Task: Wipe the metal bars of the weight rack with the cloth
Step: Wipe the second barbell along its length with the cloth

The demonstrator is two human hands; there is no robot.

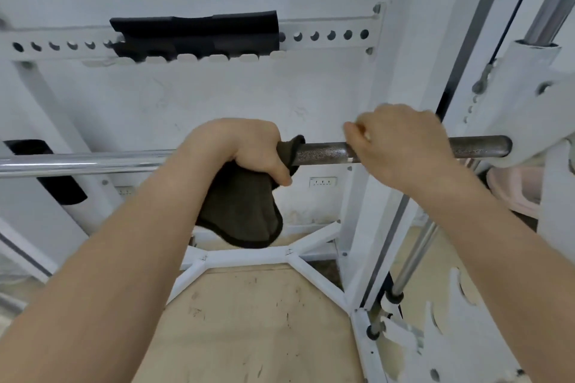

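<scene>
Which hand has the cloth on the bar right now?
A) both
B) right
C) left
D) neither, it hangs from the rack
C: the left hand grips the cloth round the bar, while the right hand holds bare bar.

Bar (323, 154) runs left to right, its right end in the carriage (535, 121). Left hand (245, 149) holds the cloth (245, 208) around the bar; right hand (401, 143) grips the bar just right of it. Crossbeam (326, 36) with pad (196, 31) above and behind; base frame (249, 258) on floor (249, 336) below.
</scene>
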